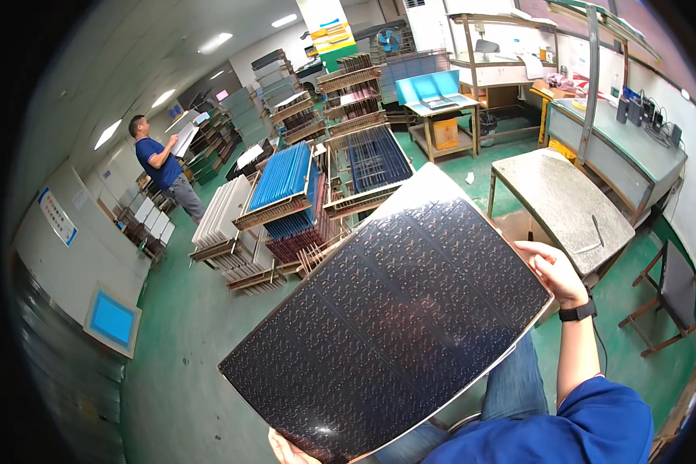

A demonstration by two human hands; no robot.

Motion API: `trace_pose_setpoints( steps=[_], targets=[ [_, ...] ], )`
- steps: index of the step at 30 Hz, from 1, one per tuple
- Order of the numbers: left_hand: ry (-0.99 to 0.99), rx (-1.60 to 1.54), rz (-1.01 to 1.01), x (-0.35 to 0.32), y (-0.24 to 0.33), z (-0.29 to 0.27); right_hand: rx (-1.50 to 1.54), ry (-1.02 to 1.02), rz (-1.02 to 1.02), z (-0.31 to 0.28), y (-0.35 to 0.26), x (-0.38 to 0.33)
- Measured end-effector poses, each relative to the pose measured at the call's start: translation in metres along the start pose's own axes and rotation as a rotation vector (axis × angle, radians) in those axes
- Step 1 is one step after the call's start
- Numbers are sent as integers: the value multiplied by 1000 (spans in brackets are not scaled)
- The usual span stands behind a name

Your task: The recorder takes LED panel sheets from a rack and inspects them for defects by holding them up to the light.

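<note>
A large rectangular panel (pixel 387 309) fills the middle of the view, tilted, its face glossy and near-black with a fine pale speckled pattern. Pale strips run along its edges. My right hand (pixel 551 272) grips its right edge, and a black watch is on that wrist. At the panel's lower left corner my left hand (pixel 290 448) holds the edge; only part of it shows, with the rest hidden behind the panel.
Racks stacked with blue sheets (pixel 282 176) and white sheets (pixel 223 210) stand ahead. A pale-topped table (pixel 561 201) is to the right, with a dark chair (pixel 677 286) beyond it. A person in blue (pixel 158 158) stands far left holding papers.
</note>
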State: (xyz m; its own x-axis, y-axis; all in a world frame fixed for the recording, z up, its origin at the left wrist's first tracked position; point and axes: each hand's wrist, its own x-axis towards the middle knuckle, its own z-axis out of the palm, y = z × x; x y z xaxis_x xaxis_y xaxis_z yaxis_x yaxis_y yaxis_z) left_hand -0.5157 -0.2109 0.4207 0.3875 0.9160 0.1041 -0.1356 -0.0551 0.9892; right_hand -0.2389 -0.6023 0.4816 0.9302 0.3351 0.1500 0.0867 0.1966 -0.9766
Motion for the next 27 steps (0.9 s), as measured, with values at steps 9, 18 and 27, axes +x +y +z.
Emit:
trace_pose_setpoints(
  steps=[9, 18, 27],
  targets=[
    [-349, -441, 375, 18, 27, 44, 214, 336, -183, -52, 52, 47],
    [-227, -473, -214, -12, 6, 72, 931, -194, 61, -79, 106, 71],
    [-415, -637, -342, -9, -23, 44, 997, -371, 248, -89, 91, 59]
  ],
)
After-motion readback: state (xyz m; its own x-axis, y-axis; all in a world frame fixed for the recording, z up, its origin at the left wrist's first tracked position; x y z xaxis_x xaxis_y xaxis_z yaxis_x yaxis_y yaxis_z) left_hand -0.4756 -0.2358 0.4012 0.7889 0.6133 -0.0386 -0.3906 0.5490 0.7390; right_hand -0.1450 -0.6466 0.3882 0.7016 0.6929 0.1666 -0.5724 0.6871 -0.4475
